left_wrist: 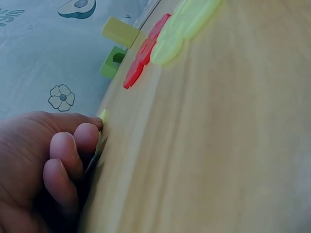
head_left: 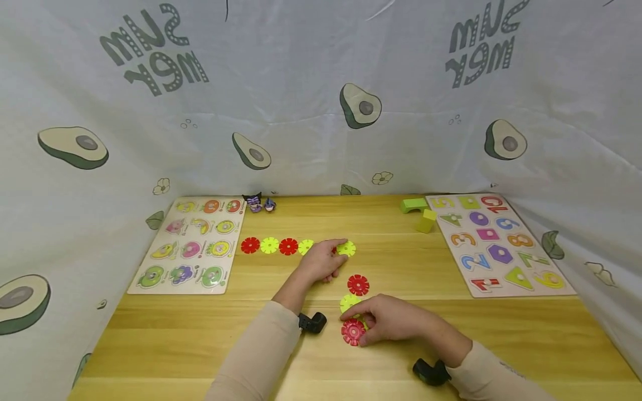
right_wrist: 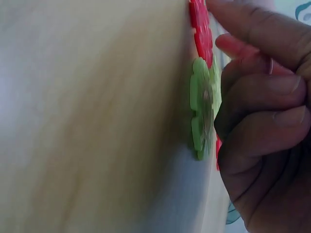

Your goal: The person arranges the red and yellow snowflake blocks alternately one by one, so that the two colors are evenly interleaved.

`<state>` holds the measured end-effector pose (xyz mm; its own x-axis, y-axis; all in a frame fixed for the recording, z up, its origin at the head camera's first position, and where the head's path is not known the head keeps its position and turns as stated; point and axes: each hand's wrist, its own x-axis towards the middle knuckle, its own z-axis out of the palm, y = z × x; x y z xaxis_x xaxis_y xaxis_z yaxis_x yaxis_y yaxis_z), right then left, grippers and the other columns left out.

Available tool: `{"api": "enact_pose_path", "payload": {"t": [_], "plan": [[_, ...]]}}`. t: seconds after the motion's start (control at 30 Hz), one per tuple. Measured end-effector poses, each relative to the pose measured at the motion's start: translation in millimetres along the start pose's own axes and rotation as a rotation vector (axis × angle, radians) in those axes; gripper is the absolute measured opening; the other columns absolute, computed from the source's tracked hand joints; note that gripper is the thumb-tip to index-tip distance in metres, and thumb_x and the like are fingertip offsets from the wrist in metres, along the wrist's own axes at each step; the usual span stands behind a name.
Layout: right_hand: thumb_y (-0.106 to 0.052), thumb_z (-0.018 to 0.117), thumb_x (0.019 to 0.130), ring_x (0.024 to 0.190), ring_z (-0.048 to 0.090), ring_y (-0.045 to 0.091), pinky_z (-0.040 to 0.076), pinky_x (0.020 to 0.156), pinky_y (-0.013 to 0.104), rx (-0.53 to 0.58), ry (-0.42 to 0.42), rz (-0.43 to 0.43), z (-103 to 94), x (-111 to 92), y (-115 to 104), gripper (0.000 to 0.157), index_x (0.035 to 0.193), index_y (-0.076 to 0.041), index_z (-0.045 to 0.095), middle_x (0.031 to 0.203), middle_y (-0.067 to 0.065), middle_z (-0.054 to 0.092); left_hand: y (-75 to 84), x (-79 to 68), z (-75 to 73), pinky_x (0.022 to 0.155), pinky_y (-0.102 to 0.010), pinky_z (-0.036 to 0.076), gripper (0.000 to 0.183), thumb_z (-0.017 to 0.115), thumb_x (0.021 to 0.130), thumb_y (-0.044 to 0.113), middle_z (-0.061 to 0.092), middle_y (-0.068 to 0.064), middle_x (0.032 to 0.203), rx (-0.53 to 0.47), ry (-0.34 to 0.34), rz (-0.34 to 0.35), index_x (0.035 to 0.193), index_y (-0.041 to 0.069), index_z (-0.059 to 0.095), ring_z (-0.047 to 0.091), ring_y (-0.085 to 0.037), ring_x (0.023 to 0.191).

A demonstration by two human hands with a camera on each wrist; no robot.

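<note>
In the head view, my left hand (head_left: 319, 262) is at the right end of a row of notched plastic discs. Its index finger and thumb grip the edges of a yellow disc (head_left: 347, 248) there, the other fingers curled. My right hand (head_left: 393, 318) pinches a red disc (head_left: 353, 332) between index finger and thumb. Yellow shows between that disc and the fingers. Just beyond lie a yellow disc (head_left: 349, 302), partly covered by the index finger, and a red disc (head_left: 358, 285). In the right wrist view, a yellow-green disc (right_wrist: 200, 107) appears edge-on beside the curled fingers.
Leftward, the row holds a red disc (head_left: 250, 245), a yellow disc (head_left: 269, 245) and more. A fruit puzzle board (head_left: 219, 289) lies left, a number puzzle board (head_left: 521, 257) right. Behind are small purple figures (head_left: 254, 204), a green block (head_left: 413, 205) and a yellow block (head_left: 426, 221).
</note>
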<state>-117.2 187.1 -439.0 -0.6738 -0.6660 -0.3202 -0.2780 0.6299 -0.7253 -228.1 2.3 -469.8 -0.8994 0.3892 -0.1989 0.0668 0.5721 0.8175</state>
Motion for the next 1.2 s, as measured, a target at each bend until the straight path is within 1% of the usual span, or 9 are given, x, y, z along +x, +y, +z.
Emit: {"api": "enact_pose_path", "payload": {"t": [0.13,0.37,0.5,0.63,0.77,0.87,1.03,1.13,1.2], "plan": [[-0.026,0.075,0.077,0.047,0.039,0.003,0.033,0.045,0.019,-0.051,-0.004,-0.017,1.5,2.4,-1.4,0.040,0.114,-0.036,0.063,0.056,-0.010,0.045,0.3,0.0,0.5,0.033,-0.028,0.044,0.045,0.060,0.091,0.031,0.058,-0.007,0.051,-0.002,-0.001,-0.022,0.134,0.034,0.048,0.049,-0.015,0.035],[-0.034,0.080,0.070,0.053,0.038,0.003,0.032,0.048,0.020,-0.131,0.045,-0.052,4.0,3.5,-4.4,0.035,0.097,-0.033,0.057,0.061,-0.010,0.044,0.1,0.6,1.7,0.033,-0.027,0.044,0.043,0.061,0.090,0.031,0.058,-0.007,0.051,-0.022,0.001,-0.036,0.132,0.034,0.050,0.049,-0.015,0.035],[-0.033,0.080,0.070,0.063,0.043,0.004,0.037,0.056,0.021,-0.152,0.060,-0.083,4.2,1.6,-7.1,0.031,0.087,-0.031,0.054,0.070,-0.010,0.047,0.2,0.4,1.9,0.033,-0.027,0.044,0.043,0.061,0.090,0.031,0.058,-0.008,0.051,-0.032,0.002,-0.043,0.132,0.034,0.051,0.049,-0.015,0.035],[-0.030,0.078,0.073,0.068,0.049,0.006,0.043,0.061,0.022,-0.084,0.051,-0.103,3.2,-0.5,-7.1,0.025,0.084,-0.028,0.056,0.075,-0.012,0.052,-0.1,0.0,1.4,0.033,-0.027,0.044,0.043,0.061,0.090,0.031,0.058,-0.007,0.051,-0.028,0.005,-0.042,0.132,0.033,0.051,0.049,-0.015,0.035],[-0.029,0.076,0.077,0.062,0.051,0.009,0.046,0.054,0.024,0.087,0.059,-0.055,-2.5,-1.6,-2.3,0.020,0.084,-0.023,0.059,0.072,-0.007,0.056,0.0,0.0,0.8,0.033,-0.027,0.043,0.042,0.061,0.090,0.030,0.058,-0.007,0.051,-0.024,0.004,-0.038,0.131,0.032,0.052,0.049,-0.015,0.035],[-0.029,0.075,0.078,0.059,0.054,0.013,0.048,0.051,0.027,0.207,0.129,0.010,-12.1,-0.2,3.1,0.023,0.087,-0.017,0.058,0.073,0.001,0.056,0.7,-0.1,0.5,0.033,-0.027,0.043,0.042,0.061,0.090,0.029,0.058,-0.007,0.051,-0.019,0.004,-0.039,0.131,0.032,0.052,0.049,-0.015,0.035],[-0.020,0.071,0.083,0.059,0.061,0.024,0.054,0.053,0.037,0.360,0.353,0.144,-35.7,6.5,16.1,0.028,0.101,-0.007,0.053,0.080,0.012,0.055,2.3,-0.4,1.3,0.033,-0.026,0.043,0.043,0.061,0.090,0.029,0.058,-0.007,0.051,-0.023,0.010,-0.045,0.131,0.032,0.052,0.049,-0.015,0.035],[-0.015,0.067,0.086,0.061,0.063,0.024,0.055,0.056,0.037,0.349,0.481,0.232,-50.6,14.7,29.4,0.028,0.106,-0.006,0.051,0.080,0.014,0.057,3.5,-1.3,1.6,0.033,-0.026,0.043,0.043,0.062,0.090,0.029,0.058,-0.007,0.051,-0.029,0.014,-0.048,0.131,0.032,0.052,0.048,-0.014,0.035],[-0.016,0.066,0.087,0.060,0.063,0.022,0.055,0.055,0.034,0.308,0.534,0.288,-58.3,21.5,40.3,0.027,0.107,-0.006,0.051,0.078,0.012,0.059,4.2,-1.9,1.7,0.033,-0.026,0.043,0.043,0.062,0.090,0.029,0.057,-0.007,0.051,-0.026,0.016,-0.045,0.131,0.032,0.052,0.048,-0.014,0.035]]}}
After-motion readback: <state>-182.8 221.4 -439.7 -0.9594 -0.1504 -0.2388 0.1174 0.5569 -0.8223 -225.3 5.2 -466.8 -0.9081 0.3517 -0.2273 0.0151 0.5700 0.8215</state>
